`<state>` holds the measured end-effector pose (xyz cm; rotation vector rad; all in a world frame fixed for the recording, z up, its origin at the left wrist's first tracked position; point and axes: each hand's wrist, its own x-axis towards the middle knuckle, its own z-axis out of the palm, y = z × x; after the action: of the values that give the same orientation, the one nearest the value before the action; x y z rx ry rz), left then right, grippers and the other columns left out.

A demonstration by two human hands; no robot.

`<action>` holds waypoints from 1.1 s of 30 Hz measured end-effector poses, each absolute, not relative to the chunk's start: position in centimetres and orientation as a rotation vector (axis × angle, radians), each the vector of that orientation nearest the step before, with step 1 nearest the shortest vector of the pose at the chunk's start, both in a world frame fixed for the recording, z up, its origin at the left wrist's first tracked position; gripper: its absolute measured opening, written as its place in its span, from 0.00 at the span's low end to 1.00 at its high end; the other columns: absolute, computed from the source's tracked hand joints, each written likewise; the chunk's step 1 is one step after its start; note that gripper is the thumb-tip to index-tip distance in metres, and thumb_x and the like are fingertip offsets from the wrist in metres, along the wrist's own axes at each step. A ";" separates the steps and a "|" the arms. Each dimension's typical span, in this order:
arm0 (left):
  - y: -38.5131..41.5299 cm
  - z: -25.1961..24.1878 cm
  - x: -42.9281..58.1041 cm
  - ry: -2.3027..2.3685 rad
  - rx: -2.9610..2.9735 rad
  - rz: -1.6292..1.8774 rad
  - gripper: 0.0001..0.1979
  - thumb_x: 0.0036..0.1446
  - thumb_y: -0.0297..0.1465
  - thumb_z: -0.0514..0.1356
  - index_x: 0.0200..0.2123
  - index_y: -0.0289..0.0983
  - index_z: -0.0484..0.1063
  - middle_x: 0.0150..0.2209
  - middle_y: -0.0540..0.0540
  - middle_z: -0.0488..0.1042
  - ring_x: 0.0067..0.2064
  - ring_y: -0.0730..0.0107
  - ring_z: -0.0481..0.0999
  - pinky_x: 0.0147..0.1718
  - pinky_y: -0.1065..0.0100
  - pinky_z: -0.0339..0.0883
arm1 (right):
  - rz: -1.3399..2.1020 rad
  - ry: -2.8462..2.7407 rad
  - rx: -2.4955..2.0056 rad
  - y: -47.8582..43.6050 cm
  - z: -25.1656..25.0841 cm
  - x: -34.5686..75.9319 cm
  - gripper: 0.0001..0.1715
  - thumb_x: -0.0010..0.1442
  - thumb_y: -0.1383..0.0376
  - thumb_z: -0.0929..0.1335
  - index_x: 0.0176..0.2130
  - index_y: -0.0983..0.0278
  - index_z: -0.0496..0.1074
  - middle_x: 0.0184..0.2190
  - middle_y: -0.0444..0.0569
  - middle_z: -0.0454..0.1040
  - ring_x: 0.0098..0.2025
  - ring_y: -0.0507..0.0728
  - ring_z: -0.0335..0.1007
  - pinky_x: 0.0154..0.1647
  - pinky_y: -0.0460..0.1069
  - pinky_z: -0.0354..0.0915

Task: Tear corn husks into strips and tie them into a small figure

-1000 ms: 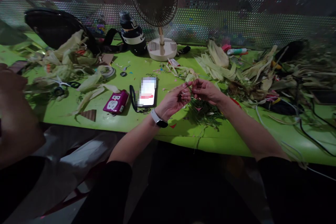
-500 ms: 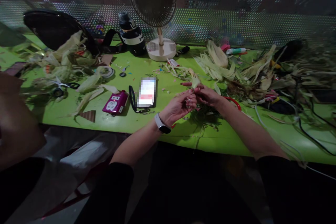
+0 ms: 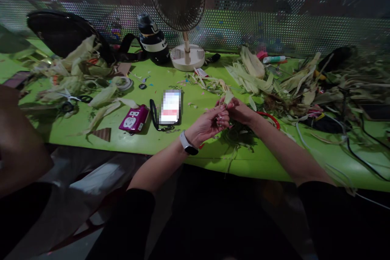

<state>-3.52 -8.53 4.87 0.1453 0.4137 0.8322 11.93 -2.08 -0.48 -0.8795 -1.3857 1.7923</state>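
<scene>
My left hand [image 3: 209,124], with a white watch on its wrist, and my right hand [image 3: 240,110] meet over the green table [image 3: 152,138]. Both pinch a small pale corn husk strip [image 3: 228,97] that sticks up between the fingertips. Under the hands lies a heap of thin green stems [image 3: 239,135] and a red ring [image 3: 271,117]. A phone [image 3: 170,107] with a lit screen lies just left of my left hand.
Corn husk piles [image 3: 258,75] spread over the right and left of the table. A desk fan [image 3: 179,12], a dark bottle [image 3: 152,40], scissors [image 3: 73,98], a pink socket block [image 3: 134,118] and black cables [image 3: 359,146] lie around. Another person's arm [image 3: 18,138] is at the far left.
My hands have drawn slightly nearer to me and closed together on the husk strip, whose pale tip now stands up above the fingers. The other person's arm has shifted down a little.
</scene>
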 end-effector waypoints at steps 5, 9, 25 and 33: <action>-8.6 5.0 -3.5 0.449 0.162 0.848 0.16 0.71 0.21 0.47 0.30 0.30 0.68 0.22 0.55 0.56 0.19 0.87 0.60 0.19 0.84 0.55 | 1.879 -1.227 -0.869 -2.1 -0.4 11.7 0.31 0.34 0.46 0.82 0.26 0.61 0.70 0.25 0.42 0.73 0.28 0.50 0.68 0.30 0.46 0.70; -8.3 4.9 -3.9 0.454 0.216 0.874 0.17 0.71 0.21 0.46 0.31 0.28 0.69 0.21 0.55 0.57 0.19 0.87 0.61 0.19 0.85 0.56 | 1.873 -1.192 -0.877 -2.0 0.0 11.6 0.31 0.31 0.49 0.84 0.27 0.63 0.71 0.23 0.40 0.71 0.25 0.47 0.63 0.24 0.43 0.64; -6.9 4.4 -6.4 0.838 0.684 0.847 0.10 0.65 0.25 0.60 0.29 0.30 0.74 0.20 0.53 0.65 0.20 0.84 0.63 0.21 0.79 0.57 | 0.582 -2.534 -1.044 -3.5 5.6 14.2 0.11 0.68 0.63 0.62 0.38 0.65 0.72 0.37 0.52 0.74 0.39 0.57 0.67 0.40 0.51 0.60; -7.2 3.8 -6.0 1.008 1.136 0.999 0.10 0.64 0.32 0.62 0.30 0.35 0.73 0.18 0.53 0.68 0.20 0.79 0.66 0.22 0.74 0.59 | -0.187 -2.738 -1.052 -6.8 7.0 13.0 0.14 0.70 0.69 0.59 0.47 0.68 0.72 0.46 0.59 0.72 0.41 0.58 0.68 0.29 0.50 0.56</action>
<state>-6.04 -7.24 3.83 1.1360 1.0080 0.9994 12.96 -6.78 6.98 -1.0520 -2.7375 -0.1875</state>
